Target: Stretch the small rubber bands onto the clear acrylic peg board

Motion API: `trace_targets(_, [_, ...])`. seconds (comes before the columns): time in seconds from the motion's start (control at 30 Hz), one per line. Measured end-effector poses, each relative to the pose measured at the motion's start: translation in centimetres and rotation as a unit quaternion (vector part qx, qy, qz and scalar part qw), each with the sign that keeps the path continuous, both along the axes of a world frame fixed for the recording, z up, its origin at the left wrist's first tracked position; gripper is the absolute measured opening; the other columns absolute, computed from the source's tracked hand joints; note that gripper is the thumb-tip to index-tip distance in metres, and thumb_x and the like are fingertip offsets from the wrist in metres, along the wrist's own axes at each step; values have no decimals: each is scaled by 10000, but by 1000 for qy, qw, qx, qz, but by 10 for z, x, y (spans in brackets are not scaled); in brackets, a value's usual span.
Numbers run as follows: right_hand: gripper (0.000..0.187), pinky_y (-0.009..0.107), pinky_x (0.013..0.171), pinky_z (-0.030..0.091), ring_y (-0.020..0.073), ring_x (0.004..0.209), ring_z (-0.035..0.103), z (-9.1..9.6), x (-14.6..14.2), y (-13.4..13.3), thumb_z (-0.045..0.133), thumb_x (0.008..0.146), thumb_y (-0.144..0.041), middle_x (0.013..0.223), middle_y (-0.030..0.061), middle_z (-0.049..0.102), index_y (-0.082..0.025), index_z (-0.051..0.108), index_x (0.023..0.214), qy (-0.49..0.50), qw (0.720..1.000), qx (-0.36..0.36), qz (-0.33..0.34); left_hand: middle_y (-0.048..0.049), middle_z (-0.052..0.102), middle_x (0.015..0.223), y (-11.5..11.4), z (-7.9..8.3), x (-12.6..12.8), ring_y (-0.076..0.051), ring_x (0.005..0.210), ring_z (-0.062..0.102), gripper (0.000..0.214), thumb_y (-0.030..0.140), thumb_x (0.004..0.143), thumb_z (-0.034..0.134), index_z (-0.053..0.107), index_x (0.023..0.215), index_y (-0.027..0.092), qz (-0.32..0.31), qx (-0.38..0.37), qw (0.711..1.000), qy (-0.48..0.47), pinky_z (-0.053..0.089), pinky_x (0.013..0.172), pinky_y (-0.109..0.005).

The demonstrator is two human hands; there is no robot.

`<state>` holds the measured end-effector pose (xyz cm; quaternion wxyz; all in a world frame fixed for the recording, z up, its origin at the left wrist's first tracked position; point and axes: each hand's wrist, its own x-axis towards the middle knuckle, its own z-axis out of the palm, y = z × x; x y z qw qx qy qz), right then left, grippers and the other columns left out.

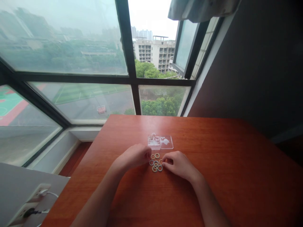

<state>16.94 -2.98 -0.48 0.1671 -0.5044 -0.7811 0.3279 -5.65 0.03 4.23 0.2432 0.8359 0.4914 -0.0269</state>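
Observation:
Several small pale rings (pixel 160 168) lie in a loose cluster on the reddish-brown table, some overlapping. Just beyond them stands a clear plastic box (pixel 154 143) with compartments and small items inside, its clear lid (pixel 167 142) with a white figure lying open to the right. My left hand (pixel 137 154) is at the left of the rings, near the box's front left corner. Its fingers are curled together, and whatever they hold is hidden. From the right, my right hand (pixel 177 162) pinches with thumb and forefinger at the edge of one ring (pixel 160 161).
The wooden table (pixel 227 157) reaches to a large window, with one pane (pixel 187 44) swung outward. A grey cloth (pixel 203 9) hangs at the top. Wall sockets with plugs (pixel 29 212) are at lower left, below the table's left edge. A dark wall rises at right.

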Motion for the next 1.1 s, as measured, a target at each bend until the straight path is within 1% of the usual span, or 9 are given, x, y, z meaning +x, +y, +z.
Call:
trace_targets(0.1, [104,198,535,306,98,585,547,1,1,-1,660,759,-301,646,-42,643,-244,720,822,2,999,-34,17,-7,682,710,2,-2,-4,-120,593,535,135,179,711,543,675,733,194,-6,-15,1000,2,281,519,-214])
trace_targets(0.17, [97,197,525,293,91,572,539,2,0,-2,682,740,-304,635,-52,635,-244,714,810,-4,999,-38,25,-7,683,714,3,-3,-7,-121,596,540,126,189,705,558,678,743,192,-4,-16,1000,5,280,516,-217])
trace_targets(0.3, [66,199,540,288,89,589,537,5,-5,-3,651,773,-278,662,-53,643,-246,703,800,-12,1000,-11,25,-10,680,687,3,-6,-7,-120,568,522,104,199,708,569,672,717,189,-10,-12,1000,17,266,502,-225])
trace_targets(0.5, [108,204,608,326,112,659,549,3,-10,-2,601,814,-227,710,-36,645,-255,700,845,-13,999,37,13,-28,689,673,2,-10,-2,-125,543,504,129,253,728,578,682,690,187,-13,-5,1000,26,256,496,-232])
trace_targets(0.6, [105,207,639,343,118,684,561,0,-10,-1,596,831,-243,743,-32,656,-257,694,866,-6,999,46,8,-31,694,687,1,-11,-1,-129,554,516,138,277,731,586,688,701,188,-18,-1,1000,26,259,500,-230])
trace_targets(0.73, [97,211,628,340,117,655,553,-1,-11,0,606,841,-284,710,-34,644,-253,696,859,-13,999,48,0,-19,684,680,0,-14,0,-134,556,528,172,366,712,637,677,705,198,-17,-2,1000,25,252,492,-229])
trace_targets(0.83, [139,211,613,335,119,648,552,0,-14,-2,617,834,-289,716,-32,648,-263,700,942,-9,999,49,-1,-24,677,677,-1,-16,2,-148,566,543,221,422,685,668,672,713,202,-11,12,999,34,262,495,-232])
trace_targets(0.93, [229,208,608,331,120,665,565,3,-19,-4,596,841,-262,776,-25,674,-279,681,1053,-1,999,50,18,-38,678,682,-2,-17,5,-162,586,565,228,427,700,659,675,724,201,-14,21,999,41,291,512,-234])
trace_targets(1.1, [134,201,616,326,114,674,571,2,-23,-6,574,856,-258,780,-27,681,-269,698,906,-14,997,64,46,-50,680,682,-3,-15,8,-174,608,589,213,399,747,627,669,711,194,-30,29,999,33,310,520,-235])
